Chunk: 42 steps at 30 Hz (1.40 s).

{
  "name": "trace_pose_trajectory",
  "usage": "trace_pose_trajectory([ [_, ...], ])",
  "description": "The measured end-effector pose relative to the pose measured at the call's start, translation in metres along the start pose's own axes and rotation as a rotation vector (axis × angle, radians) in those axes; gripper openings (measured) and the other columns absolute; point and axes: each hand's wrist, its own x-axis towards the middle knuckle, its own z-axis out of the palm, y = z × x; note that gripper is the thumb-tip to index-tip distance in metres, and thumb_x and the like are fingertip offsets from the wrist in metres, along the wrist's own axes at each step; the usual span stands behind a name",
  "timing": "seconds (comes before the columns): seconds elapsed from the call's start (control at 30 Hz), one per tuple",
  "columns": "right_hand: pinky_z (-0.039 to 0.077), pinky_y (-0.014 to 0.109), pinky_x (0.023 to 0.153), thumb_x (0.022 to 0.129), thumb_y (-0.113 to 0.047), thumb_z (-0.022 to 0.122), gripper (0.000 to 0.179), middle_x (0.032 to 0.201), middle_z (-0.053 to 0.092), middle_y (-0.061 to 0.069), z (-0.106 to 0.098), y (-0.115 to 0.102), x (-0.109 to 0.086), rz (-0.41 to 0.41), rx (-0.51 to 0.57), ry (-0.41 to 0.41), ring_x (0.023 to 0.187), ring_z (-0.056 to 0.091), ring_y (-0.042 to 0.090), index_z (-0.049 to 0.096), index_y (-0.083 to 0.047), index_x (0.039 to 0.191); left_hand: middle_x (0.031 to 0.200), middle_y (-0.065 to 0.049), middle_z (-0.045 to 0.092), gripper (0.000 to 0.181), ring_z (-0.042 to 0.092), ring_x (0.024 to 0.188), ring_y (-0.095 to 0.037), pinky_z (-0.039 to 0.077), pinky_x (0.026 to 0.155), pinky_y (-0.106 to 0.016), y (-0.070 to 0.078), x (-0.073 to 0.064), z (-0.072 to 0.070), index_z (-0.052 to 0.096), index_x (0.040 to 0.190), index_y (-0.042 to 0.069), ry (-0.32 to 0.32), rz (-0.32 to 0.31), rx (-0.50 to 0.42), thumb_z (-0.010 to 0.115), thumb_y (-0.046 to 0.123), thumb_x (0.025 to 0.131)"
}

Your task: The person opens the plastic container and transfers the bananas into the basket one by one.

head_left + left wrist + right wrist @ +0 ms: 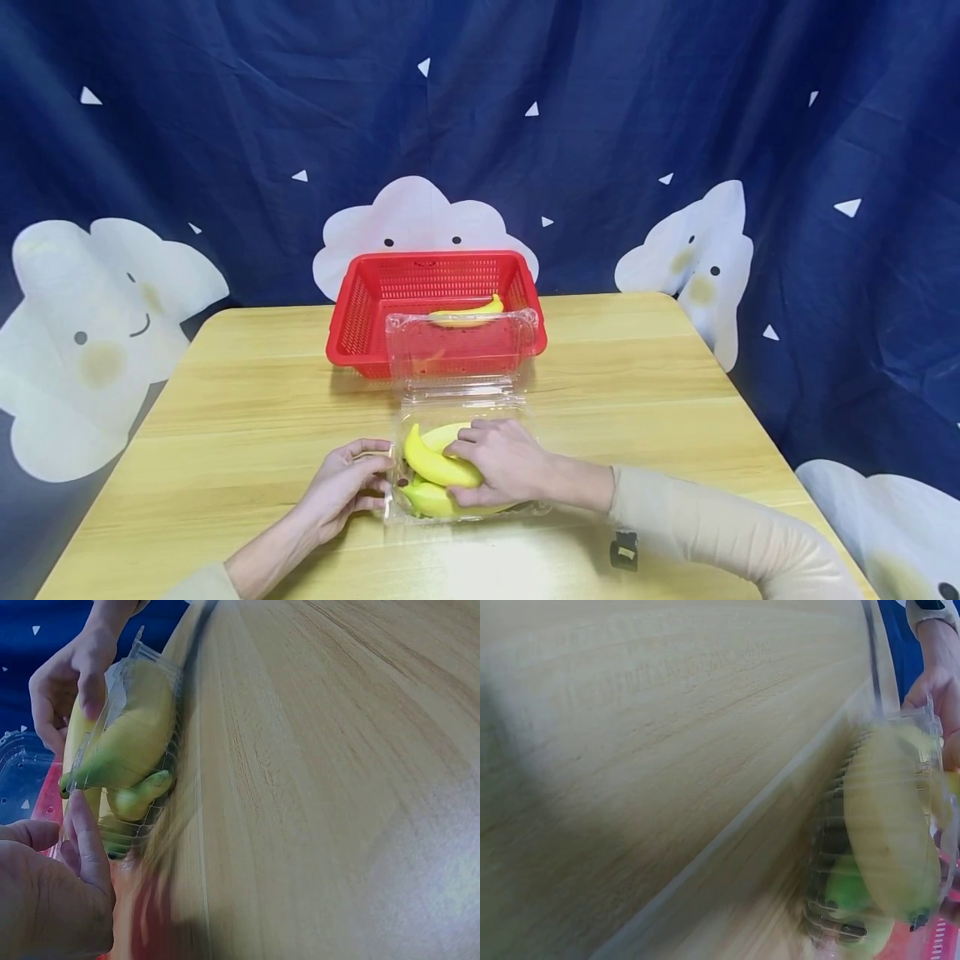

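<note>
A clear plastic clamshell box (395, 512) stands near the table's front with several yellow bananas in it. Its lid (459, 385) is swung up and back, in front of the red basket. My right hand (510, 458) reaches in from the right and grips the top banana (431, 458) between thumb and fingers. Beneath it lies another banana (427, 500), green at its tip. At the box's left wall, my left hand (345, 483) touches the edge with extended fingers. In the left wrist view, green-tipped bananas (135, 746) show through the box's side.
A red perforated basket (341, 333) sits at the back of the wooden table (247, 392), with a banana (480, 310) inside, partly seen through the lid. A dark blue curtain (585, 167) with white clouds hangs behind the table.
</note>
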Motion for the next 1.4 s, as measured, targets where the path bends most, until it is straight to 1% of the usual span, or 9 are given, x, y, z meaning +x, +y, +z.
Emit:
trace_pose_trajectory([
  [0.27,0.032,0.005,0.056,0.083,-0.055,0.078,0.040,0.086,0.072,-0.013,-0.003,0.002,-0.003,-0.012,-0.005,0.055,0.070,0.055,0.001,0.078,-0.022,0.106,0.083,0.005,0.071,0.044,0.066,0.064,-0.006,0.064,0.059,-0.022,0.000,0.000,0.001,0.052,0.136,0.000,0.002,0.003,0.003,0.068,0.008,0.095],
  [0.43,0.032,0.006,0.055,0.081,-0.054,0.079,0.041,0.087,0.072,-0.013,-0.009,0.005,-0.005,-0.030,-0.018,0.077,0.071,0.058,0.003,0.077,-0.022,0.107,0.084,0.004,0.071,0.045,0.066,0.064,-0.006,0.064,0.059,-0.022,-0.001,-0.001,0.001,0.051,0.137,-0.002,0.003,0.002,-0.001,0.068,0.007,0.096],
  [0.6,0.042,0.011,0.057,0.079,-0.052,0.080,0.041,0.085,0.070,-0.011,-0.018,0.012,-0.005,-0.053,-0.035,0.110,0.072,0.060,0.005,0.077,-0.021,0.107,0.085,0.003,0.071,0.046,0.066,0.065,-0.006,0.064,0.059,-0.022,-0.001,-0.001,0.001,0.051,0.138,-0.002,0.012,-0.001,0.005,0.068,0.007,0.096],
  [0.7,0.044,0.013,0.058,0.079,-0.051,0.080,0.041,0.083,0.069,-0.011,-0.022,0.016,-0.005,-0.065,-0.040,0.134,0.071,0.058,0.006,0.077,-0.020,0.105,0.085,0.003,0.070,0.047,0.066,0.065,-0.006,0.064,0.059,-0.022,-0.001,-0.001,0.001,0.051,0.138,-0.002,0.009,0.001,0.004,0.068,0.007,0.096],
  [0.87,0.043,0.012,0.057,0.078,-0.050,0.081,0.042,0.083,0.070,-0.010,-0.030,0.022,-0.006,-0.082,-0.051,0.162,0.070,0.058,0.006,0.077,-0.019,0.104,0.085,0.003,0.070,0.045,0.067,0.064,-0.006,0.064,0.059,-0.022,-0.001,0.000,0.001,0.051,0.138,-0.002,0.001,0.004,0.004,0.067,0.007,0.096],
  [1.0,0.042,0.014,0.055,0.077,-0.051,0.081,0.042,0.082,0.069,-0.010,-0.036,0.025,-0.008,-0.080,-0.064,0.172,0.069,0.057,0.007,0.077,-0.019,0.105,0.085,0.003,0.069,0.044,0.067,0.064,-0.006,0.064,0.059,-0.022,-0.001,0.000,0.000,0.052,0.137,-0.001,0.002,0.008,0.004,0.068,0.007,0.096],
  [1.2,0.035,0.012,0.051,0.075,-0.050,0.082,0.042,0.078,0.067,-0.010,-0.046,0.028,-0.011,-0.091,-0.084,0.212,0.067,0.054,0.007,0.078,-0.019,0.103,0.084,0.004,0.068,0.043,0.066,0.064,-0.006,0.064,0.059,-0.021,-0.001,-0.001,0.001,0.053,0.135,0.000,0.006,0.004,0.003,0.068,0.007,0.096],
  [1.3,0.036,0.012,0.051,0.074,-0.049,0.082,0.041,0.077,0.067,-0.009,-0.051,0.031,-0.012,-0.109,-0.092,0.247,0.066,0.055,0.008,0.078,-0.018,0.101,0.083,0.005,0.068,0.043,0.066,0.064,-0.006,0.064,0.059,-0.021,0.000,-0.001,0.001,0.054,0.135,0.000,0.004,0.003,0.003,0.068,0.007,0.095],
  [1.4,0.041,0.013,0.052,0.075,-0.048,0.080,0.039,0.079,0.069,-0.008,-0.055,0.035,-0.013,-0.114,-0.106,0.278,0.067,0.058,0.009,0.078,-0.017,0.100,0.084,0.005,0.068,0.043,0.066,0.064,-0.005,0.064,0.059,-0.021,0.000,-0.001,0.001,0.053,0.136,-0.001,0.002,0.003,0.006,0.068,0.007,0.096],
])
